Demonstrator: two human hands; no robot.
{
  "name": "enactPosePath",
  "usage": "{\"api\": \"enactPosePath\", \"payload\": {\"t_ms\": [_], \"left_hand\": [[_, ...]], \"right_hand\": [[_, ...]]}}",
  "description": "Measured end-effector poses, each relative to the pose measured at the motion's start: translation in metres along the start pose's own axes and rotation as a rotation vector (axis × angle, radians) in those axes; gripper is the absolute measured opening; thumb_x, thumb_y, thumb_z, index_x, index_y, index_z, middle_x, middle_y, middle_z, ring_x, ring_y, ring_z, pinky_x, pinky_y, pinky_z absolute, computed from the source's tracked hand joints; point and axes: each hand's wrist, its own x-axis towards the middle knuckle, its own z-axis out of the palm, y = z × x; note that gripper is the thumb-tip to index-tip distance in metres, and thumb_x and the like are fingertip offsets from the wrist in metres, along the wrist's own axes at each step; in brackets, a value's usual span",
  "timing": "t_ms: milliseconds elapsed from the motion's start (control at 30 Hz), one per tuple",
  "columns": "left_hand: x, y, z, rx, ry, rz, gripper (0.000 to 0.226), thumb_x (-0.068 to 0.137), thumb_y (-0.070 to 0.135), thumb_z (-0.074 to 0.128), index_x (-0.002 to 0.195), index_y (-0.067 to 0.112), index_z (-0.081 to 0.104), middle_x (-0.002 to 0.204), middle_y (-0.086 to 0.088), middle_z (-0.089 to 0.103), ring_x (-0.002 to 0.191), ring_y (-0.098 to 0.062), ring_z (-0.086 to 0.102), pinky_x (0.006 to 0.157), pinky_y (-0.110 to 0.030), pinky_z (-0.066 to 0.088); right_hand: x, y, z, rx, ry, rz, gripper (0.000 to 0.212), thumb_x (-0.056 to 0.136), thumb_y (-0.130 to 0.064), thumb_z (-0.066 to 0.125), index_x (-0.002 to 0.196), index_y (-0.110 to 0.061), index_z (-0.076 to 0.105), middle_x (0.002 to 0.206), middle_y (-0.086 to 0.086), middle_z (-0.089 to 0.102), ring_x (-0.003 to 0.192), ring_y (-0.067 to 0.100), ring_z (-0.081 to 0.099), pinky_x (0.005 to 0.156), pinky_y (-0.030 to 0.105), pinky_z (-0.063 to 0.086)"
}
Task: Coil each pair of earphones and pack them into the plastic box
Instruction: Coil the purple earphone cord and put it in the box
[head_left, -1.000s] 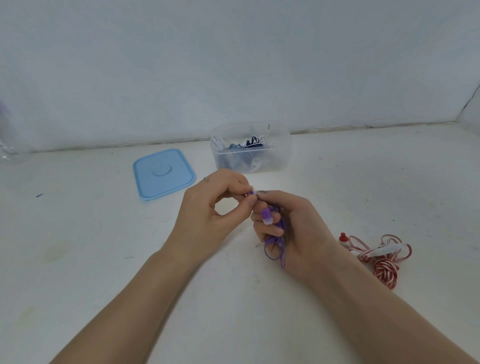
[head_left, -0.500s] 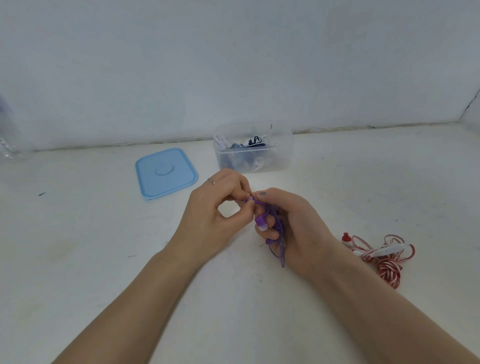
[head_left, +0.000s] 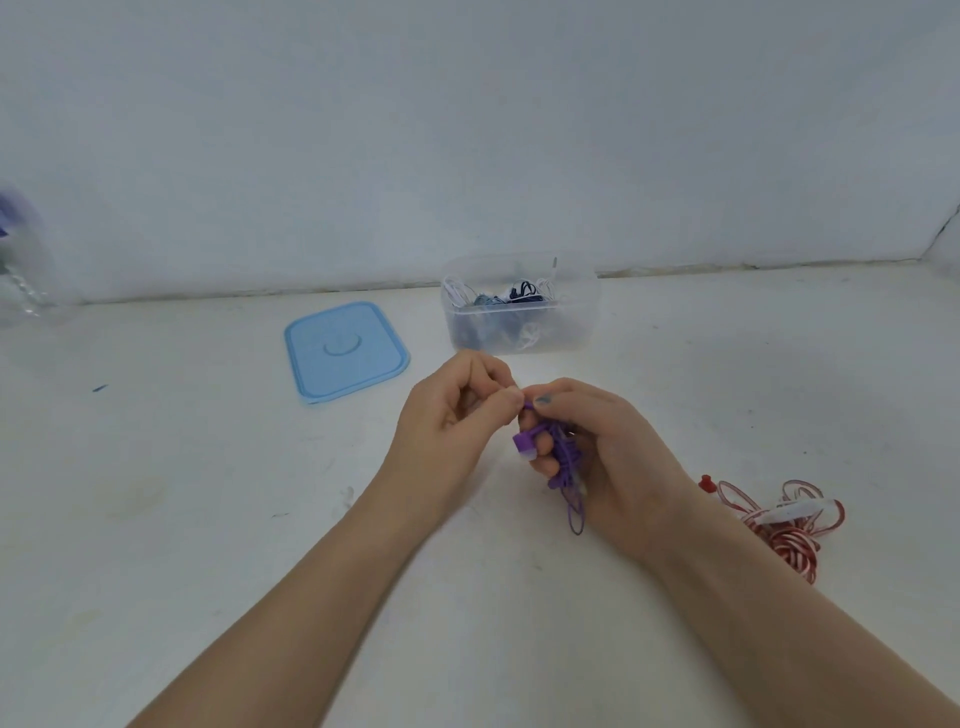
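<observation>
Both hands have barely shifted. At twelve o'clock the clear plastic box (head_left: 519, 325) waits open; right hand (head_left: 613, 457) grips the purple earphone coil (head_left: 563, 457), keeping loops together, while left hand (head_left: 457, 421) pinches its end.

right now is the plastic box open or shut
Open: the plastic box has no cover, and the blue lid lies flat on the table beside it.
</observation>
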Motion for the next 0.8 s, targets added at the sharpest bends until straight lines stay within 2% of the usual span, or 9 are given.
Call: {"api": "enactPosePath", "payload": {"t_ms": [67,133,267,367,467,567,667,733,800], "left_hand": [[0.000,0.002,0.002,-0.058,0.012,-0.058,0.028,0.093,-0.002,0.064,0.071,0.010,0.051,0.086,-0.001,0.062,0.070,-0.008,0.061,0.072,-0.019,0.049],[-0.001,0.002,0.003,-0.078,0.026,-0.095,0.026,0.096,-0.002,0.061,0.074,0.008,0.054,0.086,0.002,0.063,0.070,-0.005,0.064,0.072,-0.018,0.050],[0.002,0.000,0.003,-0.028,0.066,-0.120,0.017,0.099,0.014,0.060,0.084,0.009,0.060,0.080,0.003,0.067,0.075,-0.012,0.066,0.079,-0.032,0.054],[0.006,0.001,0.001,0.020,0.146,-0.094,0.017,0.105,0.015,0.051,0.092,0.008,0.060,0.084,0.004,0.067,0.077,-0.014,0.064,0.088,-0.045,0.054],[0.012,0.001,-0.007,0.005,0.265,-0.079,0.019,0.107,0.014,0.046,0.096,0.008,0.060,0.087,0.005,0.066,0.075,-0.014,0.062,0.091,-0.049,0.053],[0.016,0.000,-0.010,0.009,0.311,-0.095,0.019,0.106,0.013,0.045,0.094,0.011,0.060,0.085,0.008,0.066,0.075,-0.013,0.063,0.092,-0.050,0.053],[0.015,-0.002,-0.004,0.051,0.251,-0.097,0.018,0.106,0.013,0.047,0.094,0.012,0.060,0.086,0.010,0.067,0.075,-0.008,0.064,0.088,-0.036,0.054],[0.012,-0.003,0.000,0.086,0.182,-0.106,0.016,0.105,0.013,0.048,0.095,0.015,0.061,0.090,0.008,0.067,0.075,-0.003,0.066,0.077,-0.016,0.050],[0.011,-0.006,0.003,0.152,0.104,-0.108,0.014,0.104,0.014,0.050,0.096,0.019,0.061,0.095,0.006,0.068,0.080,-0.004,0.068,0.071,-0.009,0.046]], "right_hand": [[-0.001,0.000,0.001,0.021,-0.001,0.012,0.018,0.091,0.003,0.048,0.083,0.004,0.064,0.068,0.012,0.059,0.051,0.016,0.049,0.044,0.024,0.042],[-0.003,-0.002,0.002,0.062,-0.004,0.040,0.017,0.092,0.001,0.048,0.084,0.003,0.063,0.068,0.011,0.059,0.051,0.015,0.050,0.045,0.023,0.043],[-0.002,0.000,0.005,0.090,0.026,0.073,0.012,0.092,0.001,0.052,0.091,0.003,0.064,0.070,0.012,0.062,0.052,0.015,0.053,0.046,0.023,0.046],[0.003,-0.003,0.006,0.021,0.097,0.060,0.014,0.092,0.009,0.053,0.089,0.003,0.066,0.071,0.014,0.067,0.052,0.017,0.056,0.047,0.024,0.049],[0.022,-0.023,0.010,-0.061,0.144,-0.012,0.014,0.090,0.014,0.053,0.088,0.006,0.065,0.080,0.016,0.071,0.054,0.018,0.061,0.051,0.023,0.052],[0.060,-0.054,0.020,-0.185,0.182,-0.116,0.011,0.088,0.014,0.056,0.086,0.005,0.062,0.080,0.021,0.066,0.061,0.025,0.061,0.052,0.024,0.053],[0.107,-0.082,0.034,-0.436,0.246,-0.229,0.008,0.087,0.006,0.061,0.085,-0.002,0.059,0.076,0.020,0.063,0.064,0.030,0.061,0.049,0.023,0.049],[0.134,-0.091,0.040,-0.668,0.261,-0.225,0.006,0.087,-0.001,0.061,0.086,-0.007,0.058,0.072,0.016,0.061,0.061,0.028,0.061,0.041,0.020,0.039],[0.155,-0.091,0.044,-0.933,0.233,-0.176,0.006,0.086,-0.004,0.056,0.085,-0.008,0.060,0.072,0.016,0.064,0.062,0.027,0.057,0.044,0.025,0.037]]}}
